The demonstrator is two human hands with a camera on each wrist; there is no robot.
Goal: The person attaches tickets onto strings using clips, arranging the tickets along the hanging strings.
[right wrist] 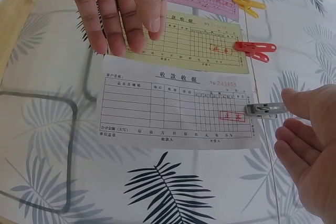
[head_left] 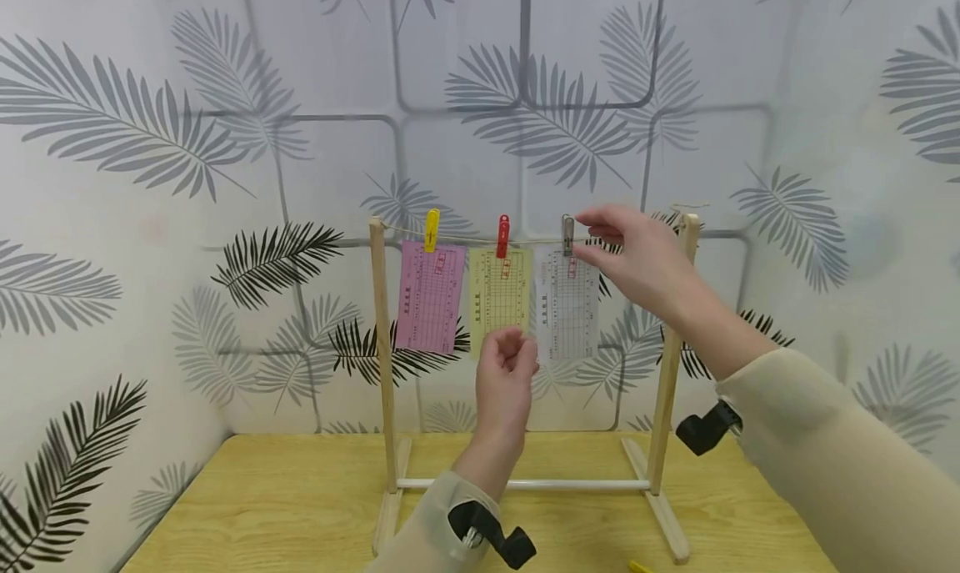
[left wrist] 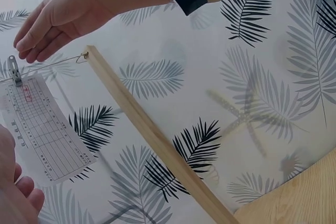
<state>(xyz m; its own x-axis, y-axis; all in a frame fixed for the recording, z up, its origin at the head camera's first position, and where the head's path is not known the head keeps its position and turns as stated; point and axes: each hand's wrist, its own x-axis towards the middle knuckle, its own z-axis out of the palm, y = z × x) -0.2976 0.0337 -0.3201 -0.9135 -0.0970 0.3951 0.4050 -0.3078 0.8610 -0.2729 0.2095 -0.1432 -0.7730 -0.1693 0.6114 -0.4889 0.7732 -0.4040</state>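
Fingers (head_left: 517,344) of the left hand (head_left: 504,381) hang loose and a little curled, holding nothing, just below the yellow paper slip (head_left: 500,294). At about 2 o'clock from it, the right hand (head_left: 637,260) is up by the string (head_left: 465,239), its fingers nearly straight beside the grey clip (head_left: 567,234); whether they touch it cannot be told. That clip pins the white paper slip (right wrist: 176,103), which hangs flat at the right end of the line. The slip looks thin, light and bendy, and would likely tear if pulled, so the small hard clip seems the best place to pinch. A red clip (head_left: 502,236) and a yellow clip (head_left: 431,229) hold the other slips. The smooth wooden rack (head_left: 382,348) stands on the bench (head_left: 285,498).
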